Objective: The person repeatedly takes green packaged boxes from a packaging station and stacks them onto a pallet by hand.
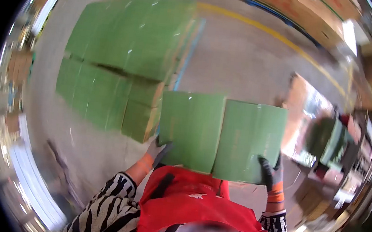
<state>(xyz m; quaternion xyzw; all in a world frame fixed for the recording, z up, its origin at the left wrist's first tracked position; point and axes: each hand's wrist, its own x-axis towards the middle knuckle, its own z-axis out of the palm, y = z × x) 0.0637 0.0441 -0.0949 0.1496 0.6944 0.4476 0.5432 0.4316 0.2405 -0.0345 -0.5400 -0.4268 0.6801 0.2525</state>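
Two green cardboard boxes (191, 130) are pressed side by side in front of my red apron, with a narrow seam between them. My left hand (163, 153), in a grey and orange glove, grips the left box at its near left corner. On the far side, my right hand (271, 172), gloved the same way, holds the right-hand green box (249, 142) with its fingers against the top and side. The boxes' undersides are hidden, as are parts of both hands. Close by on the left stands a large stack of green boxes (131, 34) on a blue-edged pallet.
A worktable with a shiny wrapped surface (307, 110) stands to the right, with clutter and a green box (333, 141) beyond it. Large brown cartons (299, 10) sit on a blue pallet at the back right. A yellow line (266, 29) crosses the floor. Shelving lines the left.
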